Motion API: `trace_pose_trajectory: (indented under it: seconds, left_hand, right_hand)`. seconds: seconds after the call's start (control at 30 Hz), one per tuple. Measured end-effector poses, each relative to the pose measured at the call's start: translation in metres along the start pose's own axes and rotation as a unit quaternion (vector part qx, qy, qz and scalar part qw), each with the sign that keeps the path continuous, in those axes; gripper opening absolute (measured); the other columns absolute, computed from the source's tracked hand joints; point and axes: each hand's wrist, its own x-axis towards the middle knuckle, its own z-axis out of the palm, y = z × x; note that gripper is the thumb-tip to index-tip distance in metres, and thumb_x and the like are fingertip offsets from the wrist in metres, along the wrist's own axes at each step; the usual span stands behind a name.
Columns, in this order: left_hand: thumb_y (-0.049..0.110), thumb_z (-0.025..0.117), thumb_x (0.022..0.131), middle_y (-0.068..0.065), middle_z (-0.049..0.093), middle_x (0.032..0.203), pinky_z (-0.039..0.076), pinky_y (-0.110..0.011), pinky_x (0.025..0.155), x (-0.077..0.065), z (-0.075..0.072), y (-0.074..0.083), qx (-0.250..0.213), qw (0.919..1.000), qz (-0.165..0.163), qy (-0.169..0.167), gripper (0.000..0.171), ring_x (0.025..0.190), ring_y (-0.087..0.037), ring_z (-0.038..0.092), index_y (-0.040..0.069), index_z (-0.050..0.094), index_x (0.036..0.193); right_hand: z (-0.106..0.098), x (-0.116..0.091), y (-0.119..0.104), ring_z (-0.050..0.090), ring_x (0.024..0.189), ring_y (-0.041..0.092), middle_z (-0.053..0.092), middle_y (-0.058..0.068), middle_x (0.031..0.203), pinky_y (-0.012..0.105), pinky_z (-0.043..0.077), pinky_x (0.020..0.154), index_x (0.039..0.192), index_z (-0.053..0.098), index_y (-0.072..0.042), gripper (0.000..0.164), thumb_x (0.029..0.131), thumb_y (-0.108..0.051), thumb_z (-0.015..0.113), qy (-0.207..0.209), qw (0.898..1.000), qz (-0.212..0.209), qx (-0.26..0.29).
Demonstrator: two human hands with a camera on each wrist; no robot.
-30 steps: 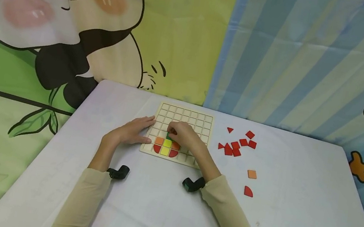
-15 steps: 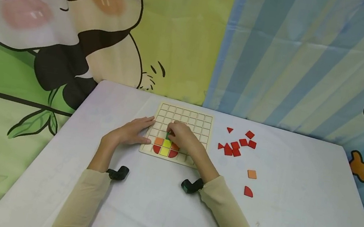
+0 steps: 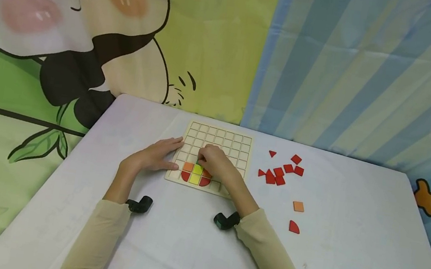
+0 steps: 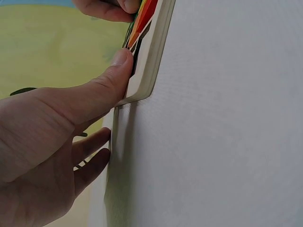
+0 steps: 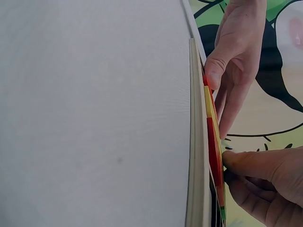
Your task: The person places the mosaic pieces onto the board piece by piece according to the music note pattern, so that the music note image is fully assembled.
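Nearest, the left beige sleeve (image 3: 97, 237) enters between 7 and 8 o'clock and the right beige sleeve (image 3: 273, 264) between 4 and 5, taking the wooden grid board (image 3: 223, 138) as dial centre and 12 as away from the person. Both lie over the white table (image 3: 190, 247). Black wrist devices sit inboard of the cuffs: left device (image 3: 140, 204) between 7 and 8 o'clock, right device (image 3: 227, 220) at 5.

A loose red quarter-circle tile (image 3: 294, 227) lies at 4 o'clock; just beyond it lies a loose orange square tile (image 3: 298, 206).

On the board, a tile block occupies the 7 o'clock area. Near row: red quarter-circle, yellow square (image 3: 195, 179), red quarter-circle. Next row: orange square, yellow square, and an orange-red tile (image 3: 207, 173) partly covered by the right hand (image 3: 215, 161).

The left hand (image 3: 153, 154), at 9 o'clock, has its fingers extended along the board edge; its thumb rests on the board. The right hand, fingers curled, pinches a green tile (image 3: 198, 162) directly beyond the yellow column; most of the tile is hidden.

At 3 o'clock, apart from the board, lie scattered red square tiles (image 3: 279, 180) and small red triangle tiles (image 3: 272, 153). Farthest stands a printed backdrop (image 3: 217, 41), with a panda at 11 o'clock.
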Motion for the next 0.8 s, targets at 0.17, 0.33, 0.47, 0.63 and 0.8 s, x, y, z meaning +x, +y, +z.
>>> trace_pose_trajectory:
  seconds: [0.17, 0.33, 0.47, 0.63, 0.8]
  left_hand:
    - [0.040, 0.069, 0.089, -0.004, 0.014, 0.165, 0.016, -0.057, 0.121, 0.001, -0.001, 0.001, 0.001, 1.0000, -0.001, -0.001, 0.085, 0.153, -0.032, 0.009, 0.016, 0.021, 0.156]
    - [0.040, 0.068, 0.089, -0.003, 0.013, 0.165, 0.016, -0.056, 0.121, 0.001, -0.001, 0.001, 0.002, 1.0000, -0.001, -0.002, 0.085, 0.153, -0.031, 0.009, 0.017, 0.021, 0.156]
    - [0.040, 0.068, 0.089, -0.003, 0.013, 0.165, 0.017, -0.057, 0.121, 0.001, 0.000, 0.000, 0.002, 1.0000, 0.000, -0.001, 0.085, 0.153, -0.031, 0.009, 0.017, 0.021, 0.156]
    - [0.039, 0.069, 0.088, -0.003, 0.013, 0.165, 0.017, -0.058, 0.120, 0.000, 0.000, 0.001, 0.003, 1.0000, -0.005, -0.002, 0.086, 0.153, -0.032, 0.009, 0.018, 0.021, 0.156]
    - [0.038, 0.070, 0.088, -0.004, 0.013, 0.165, 0.017, -0.058, 0.120, 0.000, 0.002, 0.001, 0.001, 1.0000, -0.007, 0.002, 0.087, 0.153, -0.032, 0.009, 0.018, 0.021, 0.156]
  right_hand:
    - [0.000, 0.000, 0.002, 0.058, 0.080, 0.016, 0.067, 0.007, 0.093, 0.027, 0.050, 0.072, 0.092, 0.071, -0.006, 0.010, 0.093, -0.013, 0.065, 0.002, 1.000, 0.008, 0.010]
    - [0.002, 0.000, 0.004, 0.058, 0.080, 0.016, 0.067, 0.008, 0.093, 0.027, 0.050, 0.072, 0.094, 0.071, -0.007, 0.010, 0.093, -0.014, 0.065, -0.002, 1.000, 0.008, 0.017]
    - [-0.004, -0.002, 0.004, 0.060, 0.083, 0.017, 0.068, 0.007, 0.095, 0.027, 0.051, 0.076, 0.098, 0.071, -0.006, 0.012, 0.093, -0.015, 0.065, 0.001, 1.000, 0.003, 0.026]
    - [-0.027, -0.013, 0.004, 0.064, 0.093, 0.020, 0.069, 0.009, 0.103, 0.031, 0.054, 0.084, 0.109, 0.070, -0.004, 0.021, 0.094, -0.017, 0.065, 0.017, 0.998, 0.009, 0.059]
    - [-0.060, -0.035, 0.017, 0.066, 0.098, 0.022, 0.070, 0.010, 0.109, 0.035, 0.055, 0.086, 0.115, 0.068, -0.002, 0.028, 0.094, -0.020, 0.064, 0.049, 0.995, 0.004, 0.084]
